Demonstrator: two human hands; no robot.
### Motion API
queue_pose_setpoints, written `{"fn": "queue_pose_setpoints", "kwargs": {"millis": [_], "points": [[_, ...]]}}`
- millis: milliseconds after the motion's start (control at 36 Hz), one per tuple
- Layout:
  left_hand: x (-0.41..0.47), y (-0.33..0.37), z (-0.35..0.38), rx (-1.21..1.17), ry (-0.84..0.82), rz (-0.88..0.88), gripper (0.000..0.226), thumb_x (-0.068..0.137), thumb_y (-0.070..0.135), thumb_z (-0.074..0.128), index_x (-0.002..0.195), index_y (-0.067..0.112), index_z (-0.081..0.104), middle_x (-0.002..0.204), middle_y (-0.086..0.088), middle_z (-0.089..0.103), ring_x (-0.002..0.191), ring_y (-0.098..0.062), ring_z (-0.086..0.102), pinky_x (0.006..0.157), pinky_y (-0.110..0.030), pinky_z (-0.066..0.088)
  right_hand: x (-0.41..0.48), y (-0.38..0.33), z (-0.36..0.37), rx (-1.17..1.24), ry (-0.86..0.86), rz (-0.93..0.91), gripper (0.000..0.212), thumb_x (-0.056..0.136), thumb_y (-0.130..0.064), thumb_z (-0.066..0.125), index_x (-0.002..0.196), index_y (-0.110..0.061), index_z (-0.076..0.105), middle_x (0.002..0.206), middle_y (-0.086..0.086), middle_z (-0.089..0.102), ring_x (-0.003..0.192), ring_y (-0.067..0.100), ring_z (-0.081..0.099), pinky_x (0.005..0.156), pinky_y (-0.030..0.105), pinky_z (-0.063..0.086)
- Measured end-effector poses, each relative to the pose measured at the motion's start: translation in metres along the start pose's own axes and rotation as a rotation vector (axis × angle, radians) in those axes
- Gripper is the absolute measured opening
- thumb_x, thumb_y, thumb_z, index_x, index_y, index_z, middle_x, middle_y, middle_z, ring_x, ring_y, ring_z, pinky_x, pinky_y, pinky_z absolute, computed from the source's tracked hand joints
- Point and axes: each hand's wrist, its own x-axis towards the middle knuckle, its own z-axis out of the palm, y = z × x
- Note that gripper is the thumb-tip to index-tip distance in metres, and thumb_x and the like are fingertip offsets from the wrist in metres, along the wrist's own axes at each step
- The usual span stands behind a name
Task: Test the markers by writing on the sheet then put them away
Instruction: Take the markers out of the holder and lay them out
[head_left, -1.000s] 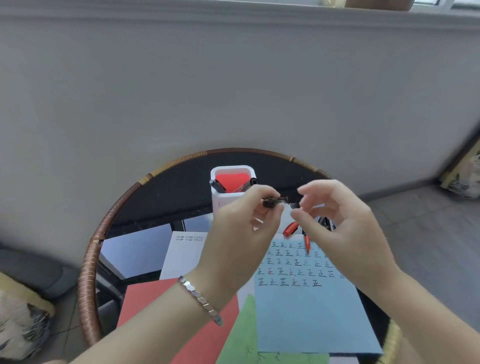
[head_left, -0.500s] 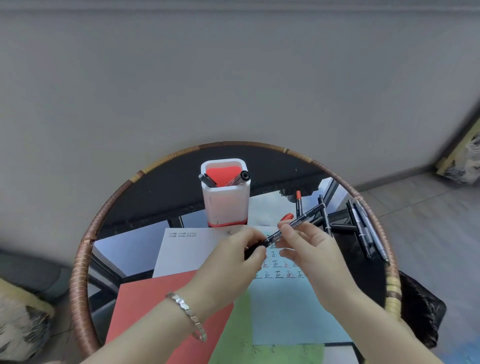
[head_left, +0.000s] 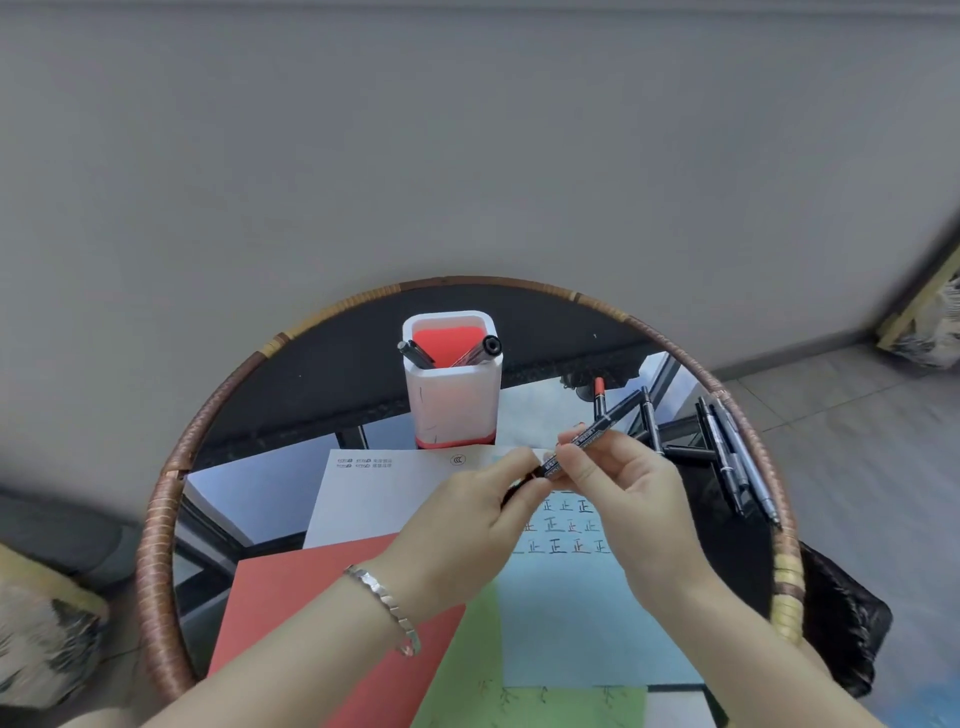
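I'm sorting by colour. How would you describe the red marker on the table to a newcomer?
Start at the round rattan-rimmed table, then the white pen holder at its back. Just right of it lie loose markers; the red marker is the only one showing red.

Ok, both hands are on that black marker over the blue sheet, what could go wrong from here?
The lower end of the marker is hidden in the left hand; if the tip is bare, ink may smear skin or the blue sheet beneath. The loose markers lie near the table rim beside the right hand; a careless sweep could knock them off.
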Motion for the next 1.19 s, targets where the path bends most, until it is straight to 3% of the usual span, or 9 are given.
{"fn": "queue_pose_setpoints", "kwargs": {"millis": [167, 250, 333, 444, 556, 694, 806, 1000, 1194], "points": [[-0.001, 0.002, -0.004, -0.047, -0.025, -0.131, 0.007, 0.096, 0.035, 0.034, 0.1, 0.032, 0.039, 0.044, 0.008, 0.034, 0.039, -0.008, 0.03, 0.042, -0.024, 0.023, 0.02, -0.018, -0.006, -0.122, -0.024, -0.002, 0.013, 0.09, -0.007, 0.052, 0.089, -0.015, 0.062, 0.075, 0.004, 0.065, 0.068, 0.015, 0.064, 0.061, 0.016, 0.052], [-0.003, 0.0, -0.008, -0.099, 0.038, -0.257, 0.012, 0.095, 0.02, 0.031, 0.106, 0.025, 0.033, 0.063, 0.001, 0.045, 0.046, -0.008, 0.033, 0.049, -0.027, 0.027, 0.048, -0.026, -0.012, -0.343, 0.015, 0.029, 0.022, 0.093, -0.014, 0.048, 0.114, -0.011, 0.053, 0.085, 0.005, 0.061, 0.06, 0.012, 0.062, 0.067, 0.028, 0.054], [-0.006, -0.008, -0.012, -0.106, 0.113, -0.308, 0.011, 0.094, 0.013, 0.031, 0.104, 0.019, 0.032, 0.081, -0.008, 0.053, 0.057, -0.016, 0.041, 0.056, -0.031, 0.033, 0.078, -0.024, -0.016, -0.632, -0.022, 0.126, 0.047, 0.091, -0.021, 0.052, 0.133, -0.013, 0.032, 0.083, 0.001, 0.06, 0.065, 0.008, 0.057, 0.06, 0.026, 0.047], [-0.007, -0.014, -0.011, -0.153, 0.155, -0.326, 0.008, 0.096, 0.018, 0.034, 0.101, 0.021, 0.029, 0.092, 0.005, 0.061, 0.073, -0.008, 0.054, 0.06, -0.012, 0.041, 0.102, -0.009, -0.006, -0.916, -0.095, 0.062, 0.028, 0.088, -0.027, 0.055, 0.113, -0.019, 0.044, 0.079, -0.002, 0.057, 0.062, 0.009, 0.05, 0.051, 0.024, 0.036], [-0.007, -0.014, -0.01, -0.188, 0.2, -0.327, 0.012, 0.095, 0.025, 0.041, 0.088, 0.025, 0.031, 0.099, 0.0, 0.064, 0.077, -0.006, 0.058, 0.06, -0.009, 0.041, 0.116, 0.012, 0.0, -1.126, -0.158, 0.013, 0.009, 0.088, -0.029, 0.055, 0.09, -0.02, 0.054, 0.072, -0.007, 0.052, 0.072, 0.016, 0.053, 0.063, 0.032, 0.045], [-0.007, -0.012, -0.013, -0.158, 0.229, -0.355, 0.009, 0.093, 0.03, 0.045, 0.089, 0.022, 0.042, 0.09, 0.006, 0.061, 0.083, -0.008, 0.059, 0.065, -0.016, 0.042, 0.116, 0.021, -0.011, -1.283, -0.137, -0.011, 0.016, 0.09, -0.028, 0.051, 0.097, -0.018, 0.061, 0.083, 0.001, 0.059, 0.083, 0.022, 0.055, 0.059, 0.029, 0.039], [0.001, -0.011, -0.01, -0.069, 0.259, -0.31, 0.01, 0.091, 0.028, 0.05, 0.091, 0.018, 0.053, 0.085, 0.011, 0.059, 0.076, -0.001, 0.054, 0.06, -0.01, 0.039, 0.111, 0.02, -0.023, -1.409, -0.162, -0.056, 0.024, 0.089, -0.033, 0.052, 0.107, -0.021, 0.063, 0.098, 0.005, 0.067, 0.106, 0.026, 0.05, 0.084, 0.037, 0.044], [0.033, -0.005, 0.013, 0.001, 0.248, -0.306, 0.016, 0.09, 0.026, 0.051, 0.097, 0.014, 0.058, 0.091, 0.002, 0.062, 0.081, -0.012, 0.056, 0.066, -0.021, 0.042, 0.103, 0.019, -0.034, -1.427, -0.225, -0.065, 0.029, 0.091, -0.034, 0.049, 0.11, -0.02, 0.066, 0.1, 0.001, 0.068, 0.11, 0.026, 0.044, 0.097, 0.041, 0.036], [0.047, -0.007, 0.023, 0.003, 0.281, -0.308, 0.021, 0.091, 0.024, 0.05, 0.109, 0.013, 0.053, 0.079, 0.008, 0.053, 0.074, -0.01, 0.051, 0.06, -0.021, 0.039, 0.103, 0.018, -0.035, -1.4, -0.245, -0.089, 0.023, 0.087, -0.023, 0.048, 0.095, -0.026, 0.069, 0.084, -0.002, 0.065, 0.1, 0.023, 0.049, 0.092, 0.038, 0.038]]}}
